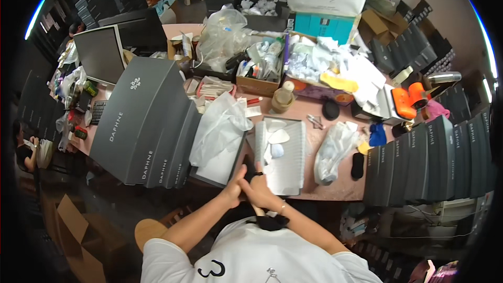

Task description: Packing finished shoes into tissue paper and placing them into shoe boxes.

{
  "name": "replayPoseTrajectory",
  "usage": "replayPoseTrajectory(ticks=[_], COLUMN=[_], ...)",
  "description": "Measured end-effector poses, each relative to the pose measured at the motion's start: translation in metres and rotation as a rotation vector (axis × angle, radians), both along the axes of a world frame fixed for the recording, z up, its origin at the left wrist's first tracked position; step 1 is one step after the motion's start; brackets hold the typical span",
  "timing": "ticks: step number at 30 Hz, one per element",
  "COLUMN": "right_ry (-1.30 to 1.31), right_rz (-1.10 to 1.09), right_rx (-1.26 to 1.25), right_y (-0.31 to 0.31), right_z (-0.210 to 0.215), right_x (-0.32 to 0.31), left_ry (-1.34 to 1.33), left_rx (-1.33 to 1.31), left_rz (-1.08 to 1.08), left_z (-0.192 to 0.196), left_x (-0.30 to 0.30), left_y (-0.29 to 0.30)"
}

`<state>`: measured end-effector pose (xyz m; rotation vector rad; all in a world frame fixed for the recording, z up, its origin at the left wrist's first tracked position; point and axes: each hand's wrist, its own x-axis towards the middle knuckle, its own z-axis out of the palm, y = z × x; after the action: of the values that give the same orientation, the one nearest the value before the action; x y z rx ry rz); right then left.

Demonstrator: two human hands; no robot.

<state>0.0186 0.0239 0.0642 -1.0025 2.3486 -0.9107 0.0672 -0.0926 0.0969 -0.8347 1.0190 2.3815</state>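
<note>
Close to my body at the table's near edge, I hold what looks like a black shoe (272, 222) with a beige inner part. My left hand (232, 188) has its fingers closed against the shoe's far end. My right hand (259, 191) wraps around the same dark piece, its thumb up. Just beyond the right hand lies an open box lined with white paper (291, 170), with pale shoe inserts (279, 136) on it. Left of it, a dark open box (215, 173) with a white inside carries a crumpled white bag (222, 128). My fingers hide much of the shoe.
Dark grey shoe boxes (137, 120) stand at the left, and a row of them (419, 160) at the right. A bottle of amber liquid (283, 98), a plastic-wrapped bundle (332, 154) and an orange tape dispenser (403, 103) sit beyond. Another person (27, 149) is at far left.
</note>
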Motion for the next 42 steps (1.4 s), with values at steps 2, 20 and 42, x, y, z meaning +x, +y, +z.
replayPoseTrajectory(ticks=[2, 20, 42], right_ry=[-0.035, -1.006, 0.16], right_rz=[0.04, 0.335, 0.155], right_rx=[-0.035, 0.1, -0.086], right_y=[0.001, 0.097, 0.007], right_z=[-0.02, 0.045, 0.024], right_x=[0.004, -0.053, -0.067], left_ry=[-0.027, 0.114, -0.06], left_rx=[0.084, 0.045, 0.213], left_rz=[-0.097, 0.083, 0.554], left_z=[0.01, -0.006, -0.012], left_x=[-0.002, -0.019, -0.015], left_y=[-0.009, -0.022, 0.05])
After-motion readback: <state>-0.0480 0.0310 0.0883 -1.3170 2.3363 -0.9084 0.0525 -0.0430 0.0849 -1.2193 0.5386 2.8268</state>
